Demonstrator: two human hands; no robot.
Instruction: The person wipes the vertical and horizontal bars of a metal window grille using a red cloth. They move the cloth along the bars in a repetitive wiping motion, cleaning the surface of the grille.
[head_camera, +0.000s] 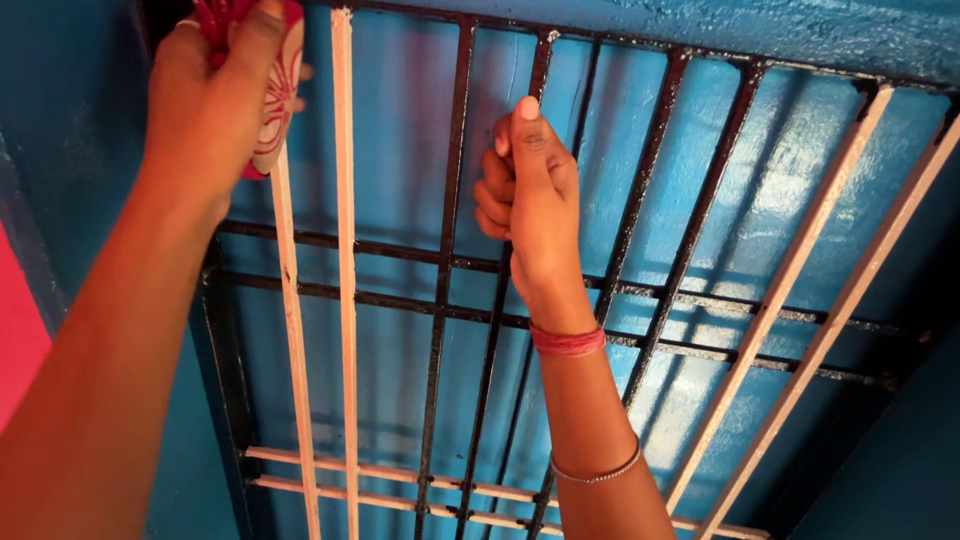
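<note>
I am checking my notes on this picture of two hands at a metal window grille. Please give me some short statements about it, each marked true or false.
1. The left hand presses a red and white patterned cloth against a pale bar. True.
2. The right hand hangs free. False: it grips a black vertical bar.
3. All bars of the metal grille are black. False: several are pale.
4. The right wrist wears a red thread band. True.

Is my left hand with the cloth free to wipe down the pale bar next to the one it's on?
Probably yes. The left hand presses the red patterned cloth on one pale bar; the neighbouring pale bar stands bare beside it. The right hand grips a black bar farther over.
</note>
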